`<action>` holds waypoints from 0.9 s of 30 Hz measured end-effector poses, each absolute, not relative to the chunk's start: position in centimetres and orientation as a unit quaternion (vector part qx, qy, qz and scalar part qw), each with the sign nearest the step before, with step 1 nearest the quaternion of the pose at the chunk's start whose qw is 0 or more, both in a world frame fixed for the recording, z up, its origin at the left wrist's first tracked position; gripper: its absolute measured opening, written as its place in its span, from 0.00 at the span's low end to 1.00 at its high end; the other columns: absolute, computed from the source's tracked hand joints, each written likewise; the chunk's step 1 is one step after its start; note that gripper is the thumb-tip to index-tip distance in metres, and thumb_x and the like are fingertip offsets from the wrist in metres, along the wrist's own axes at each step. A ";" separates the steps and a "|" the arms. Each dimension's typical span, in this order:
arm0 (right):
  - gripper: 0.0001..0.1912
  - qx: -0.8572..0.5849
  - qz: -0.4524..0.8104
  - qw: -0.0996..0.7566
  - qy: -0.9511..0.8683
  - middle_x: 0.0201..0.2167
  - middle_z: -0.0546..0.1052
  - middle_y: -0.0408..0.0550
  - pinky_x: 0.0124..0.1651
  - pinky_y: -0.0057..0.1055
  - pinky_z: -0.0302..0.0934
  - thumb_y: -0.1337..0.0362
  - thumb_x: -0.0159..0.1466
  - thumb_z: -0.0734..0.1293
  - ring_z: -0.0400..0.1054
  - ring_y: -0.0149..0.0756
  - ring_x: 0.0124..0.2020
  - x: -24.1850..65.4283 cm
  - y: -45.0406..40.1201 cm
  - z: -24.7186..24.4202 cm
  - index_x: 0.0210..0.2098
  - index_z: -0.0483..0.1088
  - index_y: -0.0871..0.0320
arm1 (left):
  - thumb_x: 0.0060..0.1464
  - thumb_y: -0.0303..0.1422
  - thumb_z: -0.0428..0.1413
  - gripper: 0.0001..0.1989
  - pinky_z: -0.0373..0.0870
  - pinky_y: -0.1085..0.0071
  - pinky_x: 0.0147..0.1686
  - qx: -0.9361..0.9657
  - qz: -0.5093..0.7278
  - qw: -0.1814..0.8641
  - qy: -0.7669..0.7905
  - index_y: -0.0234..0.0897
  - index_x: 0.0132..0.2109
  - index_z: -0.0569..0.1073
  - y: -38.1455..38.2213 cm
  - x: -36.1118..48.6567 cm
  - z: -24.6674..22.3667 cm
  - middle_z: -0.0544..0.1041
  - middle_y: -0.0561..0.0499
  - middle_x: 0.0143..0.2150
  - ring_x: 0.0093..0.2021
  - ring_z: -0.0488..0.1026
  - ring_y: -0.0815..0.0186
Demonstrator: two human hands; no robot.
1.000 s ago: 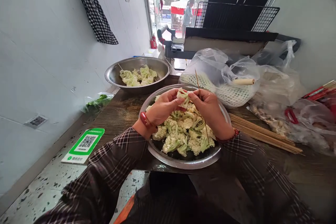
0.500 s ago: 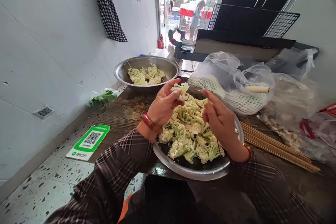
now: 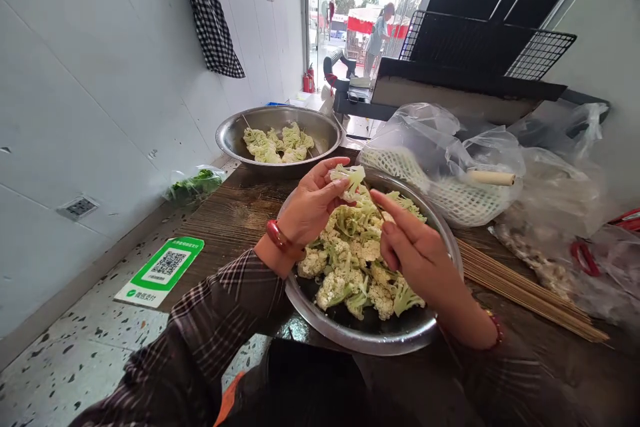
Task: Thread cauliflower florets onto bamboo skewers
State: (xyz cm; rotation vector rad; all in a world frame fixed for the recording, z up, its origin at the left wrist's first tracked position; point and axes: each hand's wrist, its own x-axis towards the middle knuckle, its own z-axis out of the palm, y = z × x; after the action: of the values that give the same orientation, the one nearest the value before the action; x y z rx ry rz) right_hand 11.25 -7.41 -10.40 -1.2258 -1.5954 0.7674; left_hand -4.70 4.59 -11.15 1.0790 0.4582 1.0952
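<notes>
Between its thumb and fingers, my left hand [image 3: 310, 203] holds a cauliflower floret [image 3: 354, 177], stem turned to the right. A thin wooden skewer [image 3: 376, 205] is pinched in my right hand [image 3: 417, 247], its tip close to the floret's stem; whether it touches I cannot tell. Below both hands is a wide metal basin [image 3: 345, 337] heaped with loose cauliflower florets [image 3: 345, 280]. Farther back, a second metal basin [image 3: 227, 140] contains cauliflower pieces [image 3: 277, 145] with thin skewers sticking out.
A bundle of skewers [image 3: 530, 290] lies right of the near basin. Plastic bags [image 3: 480, 180] with netted contents crowd the back right. A green QR code card [image 3: 165, 267] and bagged greens [image 3: 195, 185] are at left. A person [image 3: 377, 37] stands outside the doorway.
My right hand has tilted and brought the skewer up toward the floret. The floret in my left hand has shifted slightly, its stem pointing more to the right.
</notes>
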 end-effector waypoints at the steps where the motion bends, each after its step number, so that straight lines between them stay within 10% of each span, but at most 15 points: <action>1: 0.26 -0.514 0.288 0.471 -0.656 0.16 0.64 0.36 0.24 0.29 0.59 0.61 0.73 0.57 0.58 0.30 0.17 11.2 -7.3 -11.4 0.68 0.63 0.54 | 0.48 0.32 0.67 0.23 0.77 0.73 0.33 0.486 0.486 0.696 0.209 0.36 0.52 0.73 4.5 -4.7 -11.1 0.75 0.54 0.34 0.33 0.74 0.71; 27: 0.26 -0.546 0.207 0.447 -0.678 0.17 0.63 0.37 0.24 0.28 0.58 0.62 0.71 0.57 0.57 0.30 0.18 12.1 -7.0 -13.4 0.67 0.65 0.56 | 0.47 0.33 0.68 0.22 0.76 0.74 0.31 0.488 0.464 0.709 0.208 0.36 0.49 0.72 4.5 -4.5 -11.2 0.76 0.53 0.35 0.33 0.75 0.70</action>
State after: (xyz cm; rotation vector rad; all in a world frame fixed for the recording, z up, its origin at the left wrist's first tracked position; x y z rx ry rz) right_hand 12.08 -6.97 -13.37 -1.3509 -1.6781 0.5123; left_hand -4.46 4.50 -11.16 1.0835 0.4610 1.0304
